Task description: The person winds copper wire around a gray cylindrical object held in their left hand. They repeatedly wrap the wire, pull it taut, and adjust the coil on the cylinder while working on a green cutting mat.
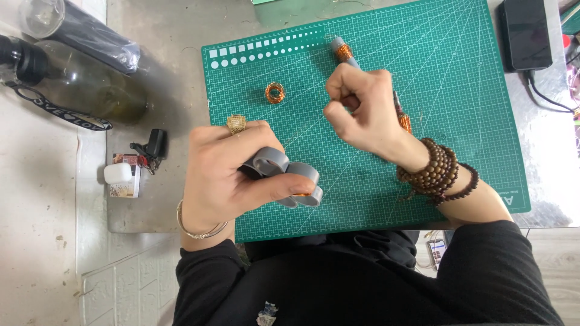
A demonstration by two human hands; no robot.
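Observation:
My left hand, wearing a gold ring and a thin bangle, is closed on a grey tool with looped handles near the front edge of the green cutting mat. My right hand, with dark wooden bead bracelets at the wrist, is fisted around a grey rod wrapped in copper wire; the rod's tip points to the far side of the mat and more copper winding shows behind the wrist. A small coil of copper wire lies loose on the mat, between and beyond the two hands.
A dark glass bottle and a clear wrapped bottle lie at the far left. A white earbud case on a small box and black keys sit left of the mat. A black device with a cable rests at the far right.

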